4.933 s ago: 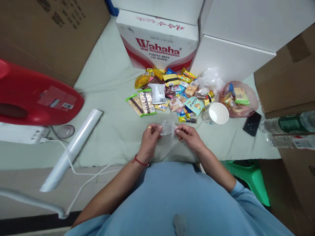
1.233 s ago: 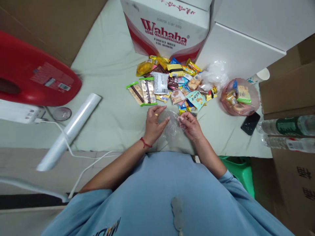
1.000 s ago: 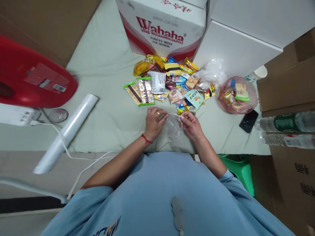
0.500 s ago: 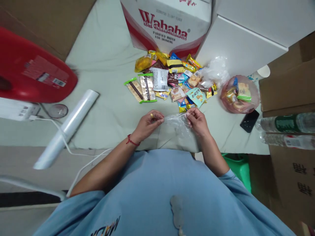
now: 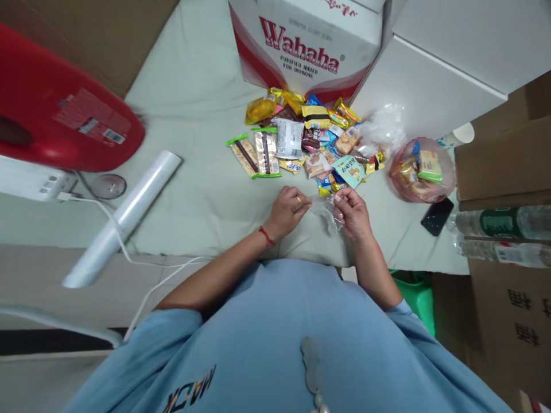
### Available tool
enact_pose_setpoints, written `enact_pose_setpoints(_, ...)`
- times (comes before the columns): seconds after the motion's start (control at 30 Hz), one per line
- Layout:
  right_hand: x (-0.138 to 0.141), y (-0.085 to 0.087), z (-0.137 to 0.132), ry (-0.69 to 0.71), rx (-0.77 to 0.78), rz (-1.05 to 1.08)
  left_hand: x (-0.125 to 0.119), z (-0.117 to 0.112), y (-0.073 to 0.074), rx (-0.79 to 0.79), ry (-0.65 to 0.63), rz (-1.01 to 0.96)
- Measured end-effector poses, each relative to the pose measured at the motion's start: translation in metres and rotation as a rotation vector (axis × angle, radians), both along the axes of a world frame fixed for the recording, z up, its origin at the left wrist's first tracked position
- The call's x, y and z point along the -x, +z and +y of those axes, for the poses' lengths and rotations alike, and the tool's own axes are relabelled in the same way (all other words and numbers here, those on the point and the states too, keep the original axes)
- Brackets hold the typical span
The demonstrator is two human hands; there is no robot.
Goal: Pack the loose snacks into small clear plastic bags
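Note:
My left hand (image 5: pixel 289 210) and my right hand (image 5: pixel 353 213) both pinch a small clear plastic bag (image 5: pixel 326 207) stretched between them, just above the pale green cloth (image 5: pixel 202 172). The left hand wears a ring and a red string on the wrist. Right beyond my fingers lies a heap of wrapped snacks (image 5: pixel 301 143). A filled pinkish bag of snacks (image 5: pixel 422 170) sits to the right of the heap.
A Wahaha carton (image 5: pixel 305 46) and white boxes (image 5: pixel 430 74) stand behind the heap. A roll of clear bags (image 5: pixel 124 215), a red object (image 5: pixel 60 120) and a power strip (image 5: pixel 30 180) lie left. A phone (image 5: pixel 436 217), water bottles (image 5: pixel 503 221) and cardboard boxes are at right.
The paper cup beside the heap has moved to the far right by the boxes. The crumpled bag was spread wide between my hands, then drawn together; both hands moved nearer the snacks.

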State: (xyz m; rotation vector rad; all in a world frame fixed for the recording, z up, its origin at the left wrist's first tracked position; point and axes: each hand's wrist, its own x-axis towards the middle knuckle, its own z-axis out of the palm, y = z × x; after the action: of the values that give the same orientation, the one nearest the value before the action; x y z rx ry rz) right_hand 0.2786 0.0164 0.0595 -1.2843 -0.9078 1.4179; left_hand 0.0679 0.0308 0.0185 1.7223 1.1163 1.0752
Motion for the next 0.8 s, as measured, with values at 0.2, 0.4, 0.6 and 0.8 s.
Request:
enact_pose_setpoints(0.2, -0.013, 0.001, -0.001, 0.013, 0.026, -0.031, 0.021, -0.001, 0.004, 0.049, -0.035, -0.044)
enact_pose_setpoints(0.4, -0.015, 0.002, 0.001, -0.043, 0.006, 0.034, 0.033, -0.004, 0.009, 0.17, 0.068, -0.083)
enact_pose_setpoints(0.6, -0.018, 0.001, -0.003, 0.044, 0.063, 0.194, 0.008, -0.004, 0.009, 0.492, 0.123, -0.392)
enact_pose_setpoints(0.8, -0.016, -0.002, -0.004, 0.085, 0.066, 0.151, -0.015, -0.006, 0.013, 0.628, -0.067, -0.541)
